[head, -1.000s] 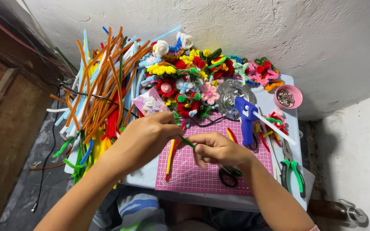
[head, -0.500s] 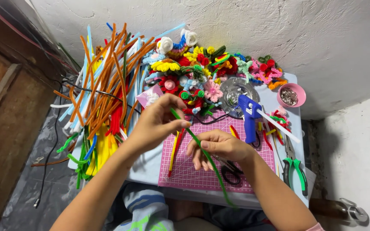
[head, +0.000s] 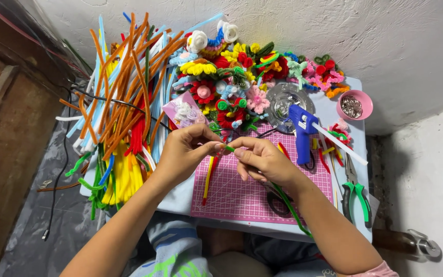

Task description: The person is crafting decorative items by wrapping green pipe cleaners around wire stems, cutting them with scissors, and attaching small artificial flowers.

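Hands meet over the middle of a small work table (head: 180, 197), seen from above. Reading left to right, we first pass a heap of loose pipe cleaners (head: 124, 102) — orange, pale blue, yellow, green — fanned across the table's left end. Next comes our left hand (head: 183, 154), closed in a pinch: thumb and forefinger nip one end of a green pipe cleaner (head: 230, 149). Just beside it, our right hand (head: 262, 161) is closed on the same stem, fingertips almost touching the left's. Only a short green stub shows between the two pinches; the rest of the stem runs under the right palm and trails down past the wrist toward the table's near edge. Half a second ago that stem stood as a long free arc between the hands — now the grips have closed together on its tip, so we judge that the work has shifted from handling the length to shaping its end. Beneath lies a pink cutting mat (head: 242, 200). Behind it sit finished pipe-cleaner flowers (head: 232, 82); farther right, a blue glue gun (head: 303, 128), green-handled pliers (head: 357, 192) and a pink bowl (head: 354, 105).
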